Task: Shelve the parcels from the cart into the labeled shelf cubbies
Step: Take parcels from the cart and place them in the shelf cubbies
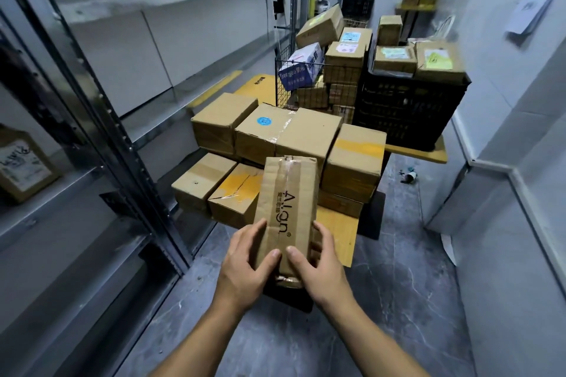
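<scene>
I hold a long, narrow cardboard parcel [286,199] printed "Align", taped along its top, out in front of me above the near end of the cart. My left hand [248,266] grips its near left side, thumb on top. My right hand [318,266] grips the near right side the same way. Beyond it, several brown parcels [288,138] are stacked in two layers on the yellow-decked flat cart [340,229]. The grey metal shelf unit [128,144] runs along my left, with one labelled box [24,162] on a near shelf.
A black plastic crate [410,107] topped with parcels stands on a second yellow platform at the back right. A wire basket [306,82] packed with boxes stands beside it. White walls close the right side. Small debris [409,176] and a paper scrap [448,246] lie on the dark floor.
</scene>
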### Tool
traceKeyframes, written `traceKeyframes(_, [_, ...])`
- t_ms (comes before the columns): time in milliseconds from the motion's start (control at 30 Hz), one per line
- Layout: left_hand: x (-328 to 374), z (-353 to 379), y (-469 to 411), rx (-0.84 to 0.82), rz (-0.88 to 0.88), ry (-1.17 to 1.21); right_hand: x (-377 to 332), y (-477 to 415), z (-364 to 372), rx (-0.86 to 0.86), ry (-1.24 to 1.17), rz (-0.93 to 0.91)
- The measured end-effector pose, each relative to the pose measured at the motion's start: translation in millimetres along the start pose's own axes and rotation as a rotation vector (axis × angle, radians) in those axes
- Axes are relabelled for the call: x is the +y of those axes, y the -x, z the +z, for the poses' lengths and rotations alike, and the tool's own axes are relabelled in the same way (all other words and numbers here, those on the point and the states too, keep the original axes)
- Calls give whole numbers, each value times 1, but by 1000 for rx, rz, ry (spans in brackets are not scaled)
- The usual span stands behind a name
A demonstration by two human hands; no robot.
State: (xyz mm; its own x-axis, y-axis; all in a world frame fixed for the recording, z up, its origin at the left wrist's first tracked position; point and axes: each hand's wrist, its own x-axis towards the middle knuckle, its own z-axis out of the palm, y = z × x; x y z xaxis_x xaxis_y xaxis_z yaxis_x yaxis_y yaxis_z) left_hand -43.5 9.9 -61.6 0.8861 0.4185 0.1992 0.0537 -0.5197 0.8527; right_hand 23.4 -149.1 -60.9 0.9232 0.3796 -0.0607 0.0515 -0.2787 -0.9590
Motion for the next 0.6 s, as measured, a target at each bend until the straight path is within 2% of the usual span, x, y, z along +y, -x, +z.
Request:
traceKeyframes(100, [6,-5,0,-17,-38,124,2,1,-2,56,-75,-3])
traceKeyframes(200, [5,-18,-2,-1,-126,302,7,1,-8,26,-283,45])
traceKeyframes(367, [-6,-36,2,23,-247,118,11,0,-11,-96,-655,143])
traceKeyframes(500, [-10,-47,16,-7,-304,239,9,-2,-5,-224,-719,184])
traceKeyframes(600, [-10,-58,29,73,-259,261,4,-2,4,-250,-654,145])
